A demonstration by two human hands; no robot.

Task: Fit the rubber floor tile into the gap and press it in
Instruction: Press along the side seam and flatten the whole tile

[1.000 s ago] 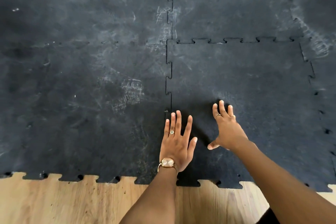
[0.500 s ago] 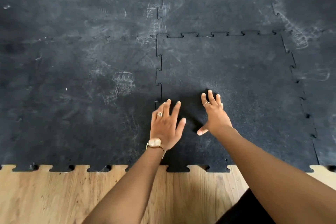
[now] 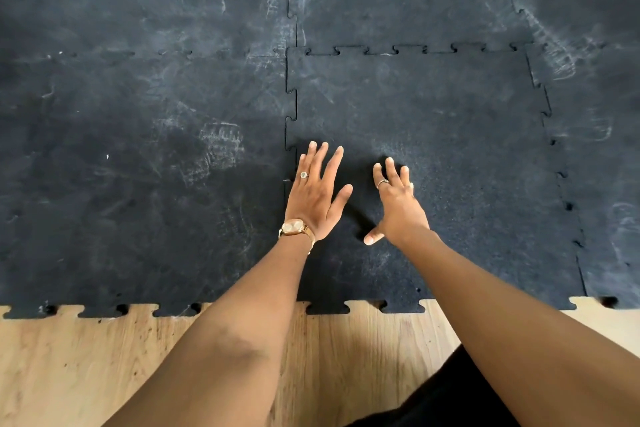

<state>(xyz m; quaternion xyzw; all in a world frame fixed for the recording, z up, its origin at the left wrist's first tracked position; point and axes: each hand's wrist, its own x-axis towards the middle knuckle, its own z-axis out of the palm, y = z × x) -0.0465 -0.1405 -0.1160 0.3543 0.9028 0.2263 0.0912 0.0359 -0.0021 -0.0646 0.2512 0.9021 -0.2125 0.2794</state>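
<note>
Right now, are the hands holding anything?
No, nothing is held. The left hand and right hand are open, fingers spread, over the black floor tile, not gripping it.

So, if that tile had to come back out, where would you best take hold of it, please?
Probably by the near edge of the tile, coming from the wood floor side: its tabs there stick out free, while the other three edges are locked into neighbouring tiles.
</note>
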